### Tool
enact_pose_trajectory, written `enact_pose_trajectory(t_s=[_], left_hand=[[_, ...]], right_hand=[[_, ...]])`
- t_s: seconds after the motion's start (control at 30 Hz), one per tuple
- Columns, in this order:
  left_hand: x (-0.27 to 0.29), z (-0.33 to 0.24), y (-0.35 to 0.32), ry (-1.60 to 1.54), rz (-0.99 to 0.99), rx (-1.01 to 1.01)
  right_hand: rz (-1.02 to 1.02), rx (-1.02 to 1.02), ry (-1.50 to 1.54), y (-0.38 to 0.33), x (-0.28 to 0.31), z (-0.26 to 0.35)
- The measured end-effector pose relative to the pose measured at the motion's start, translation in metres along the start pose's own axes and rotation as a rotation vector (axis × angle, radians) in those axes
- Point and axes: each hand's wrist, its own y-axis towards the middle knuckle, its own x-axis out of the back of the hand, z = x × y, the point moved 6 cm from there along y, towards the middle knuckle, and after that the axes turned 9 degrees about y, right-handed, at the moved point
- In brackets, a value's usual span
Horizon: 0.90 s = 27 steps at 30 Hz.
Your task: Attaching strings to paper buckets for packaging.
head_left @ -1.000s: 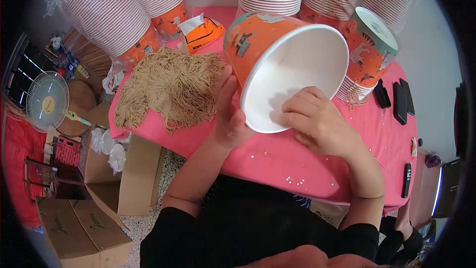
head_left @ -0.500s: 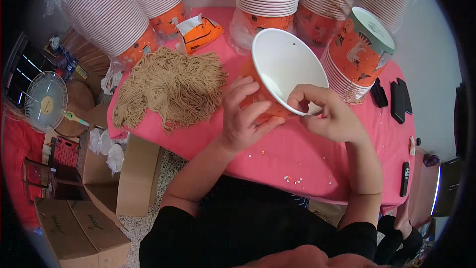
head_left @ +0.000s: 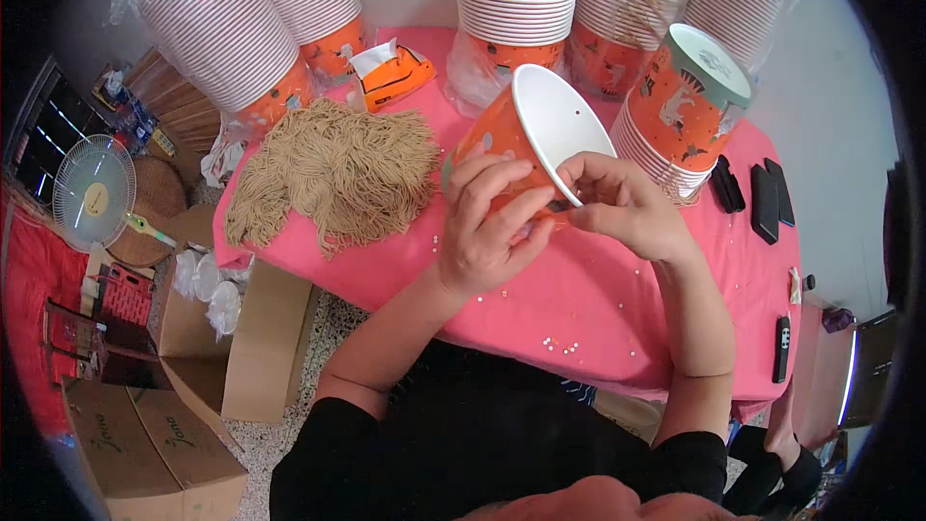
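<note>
Between my hands, above the near part of the table, an orange printed paper bucket (head_left: 502, 125) tilts with its white mouth turned to the right. A small dark hole shows in its far inner wall. My left hand (head_left: 487, 222) grips the outside from the lower left, fingers spread over the printed wall. At the near rim, my right hand (head_left: 622, 203) pinches the wall with its thumb outside and fingers inside. Whether a small thing sits between those fingertips is hidden. A heap of tan cord (head_left: 333, 174) lies left of the bucket.
Tall stacks of paper buckets (head_left: 521, 0) line the back of the pink-covered table (head_left: 463, 280). A green-lidded bucket (head_left: 680, 101) tops a stack at right, beside phones (head_left: 767, 203). Small paper dots (head_left: 559, 345) lie near the front. An open carton (head_left: 260, 338) stands left of the table.
The bucket has turned, showing more of its outer printed wall and less of its inside. My right hand has shifted slightly up and left along with the rim.
</note>
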Motion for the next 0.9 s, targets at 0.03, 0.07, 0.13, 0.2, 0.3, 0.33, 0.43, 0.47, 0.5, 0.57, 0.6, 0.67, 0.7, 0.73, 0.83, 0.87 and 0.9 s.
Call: enact_pose_trajectory(t_s=[0.03, 0.07, 0.13, 0.2, 0.3, 0.33, 0.43, 0.47, 0.5, 0.57, 0.6, 0.67, 0.7, 0.73, 0.83, 0.87, 0.9], left_hand=[[0.0, 0.0, 0.002, -0.014, 0.001, 0.035], [-0.002, 0.0, 0.003, -0.016, 0.003, 0.036], [-0.003, 0.003, 0.006, -0.055, -0.039, 0.051], [-0.004, 0.005, 0.009, -0.079, -0.055, 0.073], [-0.004, 0.009, 0.009, -0.141, -0.062, 0.121], [-0.004, 0.009, 0.01, -0.139, -0.061, 0.122], [-0.005, 0.011, 0.013, -0.149, -0.038, 0.152], [-0.005, 0.01, 0.013, -0.158, -0.037, 0.148], [-0.004, 0.01, 0.013, -0.165, -0.037, 0.146], [-0.003, 0.011, 0.014, -0.17, -0.038, 0.141], [-0.003, 0.01, 0.014, -0.182, -0.038, 0.136], [-0.002, 0.011, 0.013, -0.168, -0.038, 0.14], [-0.002, 0.011, 0.012, -0.155, -0.039, 0.142], [-0.002, 0.011, 0.013, -0.154, -0.038, 0.144], [0.0, 0.009, 0.016, -0.129, -0.051, 0.137], [0.001, 0.008, 0.016, -0.089, -0.065, 0.105], [0.002, 0.007, 0.017, -0.047, -0.077, 0.073]], right_hand=[[0.004, 0.011, -0.005, 0.0, 0.0, 0.0], [0.003, 0.009, -0.004, 0.0, -0.001, 0.0], [-0.023, 0.012, -0.001, -0.001, -0.001, 0.001], [-0.023, 0.022, -0.01, -0.001, 0.002, 0.0], [-0.021, 0.03, -0.018, -0.001, 0.0, 0.0], [-0.02, 0.025, -0.017, 0.0, -0.002, 0.0], [-0.029, 0.04, -0.034, 0.0, -0.002, 0.002], [-0.026, 0.04, -0.034, -0.001, -0.003, 0.003], [-0.029, 0.033, -0.032, -0.002, -0.004, 0.003], [-0.028, 0.025, -0.031, -0.002, -0.004, 0.002], [-0.025, 0.039, -0.036, -0.002, -0.004, 0.002], [-0.023, 0.052, -0.041, -0.002, -0.004, 0.001], [-0.025, 0.052, -0.042, -0.002, -0.004, 0.0], [-0.027, 0.052, -0.043, -0.001, -0.004, 0.0], [-0.045, 0.033, -0.1, -0.002, -0.008, 0.006], [-0.045, 0.034, -0.102, -0.003, -0.009, 0.005], [-0.044, 0.045, -0.102, -0.002, -0.007, 0.003]])
